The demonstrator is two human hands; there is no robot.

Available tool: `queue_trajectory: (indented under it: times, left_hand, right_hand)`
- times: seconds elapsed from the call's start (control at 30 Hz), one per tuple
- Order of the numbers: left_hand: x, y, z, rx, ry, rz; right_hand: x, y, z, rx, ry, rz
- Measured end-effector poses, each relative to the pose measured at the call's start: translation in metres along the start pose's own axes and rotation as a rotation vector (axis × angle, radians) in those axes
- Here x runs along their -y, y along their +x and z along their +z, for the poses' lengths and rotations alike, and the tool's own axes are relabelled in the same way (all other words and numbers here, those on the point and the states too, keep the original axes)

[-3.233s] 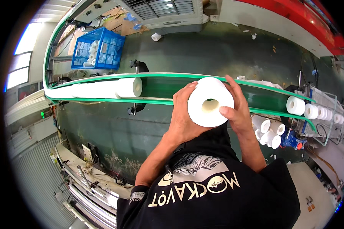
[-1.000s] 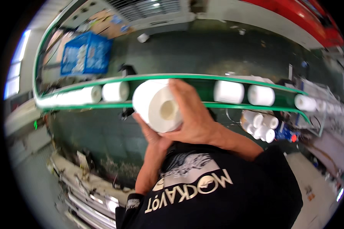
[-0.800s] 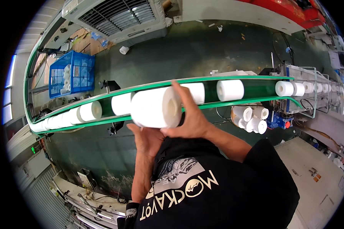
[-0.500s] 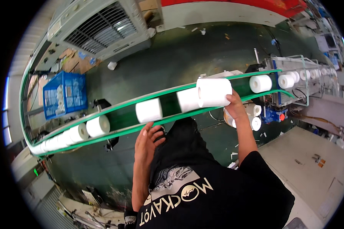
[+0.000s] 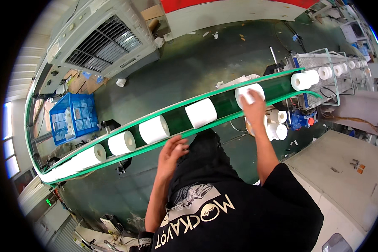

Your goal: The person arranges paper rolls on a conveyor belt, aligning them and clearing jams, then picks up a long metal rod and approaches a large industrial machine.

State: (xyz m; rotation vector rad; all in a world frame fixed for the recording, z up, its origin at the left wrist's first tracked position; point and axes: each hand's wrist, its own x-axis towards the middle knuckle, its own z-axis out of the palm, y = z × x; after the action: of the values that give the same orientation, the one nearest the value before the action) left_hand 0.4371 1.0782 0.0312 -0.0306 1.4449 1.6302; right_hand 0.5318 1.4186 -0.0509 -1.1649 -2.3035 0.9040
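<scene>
A white toilet paper roll (image 5: 244,91) sits on the green-edged conveyor (image 5: 227,101), under my right hand (image 5: 255,106). The fingers of that hand, slightly blurred, lie over the roll's near side and grip it. To its left on the belt is another white roll (image 5: 201,113), tilted and touched by neither hand. My left hand (image 5: 172,154) hovers by the near green rail, holding nothing, its fingers loosely bent and apart. Just beyond it stands a further roll (image 5: 154,128), with several more in a row toward the far left end.
More rolls come along a metal guide (image 5: 315,63) at the right, behind a roll (image 5: 303,80) at the belt's entry. Several rolls (image 5: 277,131) are piled below the conveyor. A blue crate (image 5: 73,117) and a large air cooler (image 5: 109,42) stand beyond; a beige cabinet (image 5: 344,164) is at right.
The roll my right hand held above the belt now rests on it, and that hand is on another roll. The rolls have travelled left. The view has shifted slightly.
</scene>
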Motion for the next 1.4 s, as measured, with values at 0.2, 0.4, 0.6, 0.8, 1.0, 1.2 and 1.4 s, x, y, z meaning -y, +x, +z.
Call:
queue_trajectory:
  times: [0.2, 0.4, 0.6, 0.8, 1.0, 1.2, 1.4]
  left_hand:
    - [0.022, 0.091, 0.092, 0.135, 0.270, 0.074]
    - [0.038, 0.113, 0.083, -0.010, 0.365, 0.106]
    - [-0.032, -0.006, 0.067, -0.210, 0.695, 0.658]
    - [-0.054, -0.028, 0.066, -0.453, 0.849, 0.913]
    - [-0.062, -0.039, 0.060, -0.567, 0.872, 0.927]
    - [-0.066, -0.050, 0.057, -0.615, 0.903, 0.928]
    - [-0.064, -0.049, 0.056, -0.659, 0.773, 0.972]
  right_hand:
    - [-0.056, 0.023, 0.024, 0.280, 0.122, 0.283]
    - [-0.012, -0.005, 0.043, 0.569, 0.841, 0.417]
    - [0.056, -0.034, 0.017, 0.707, 1.741, 0.524]
    - [0.119, -0.050, 0.023, 1.055, 1.921, 0.434]
    - [0.130, -0.065, 0.044, 1.140, 1.891, 0.527]
    - [0.144, -0.071, 0.043, 1.191, 1.934, 0.672]
    - [0.171, -0.067, 0.040, 1.367, 2.046, 0.380]
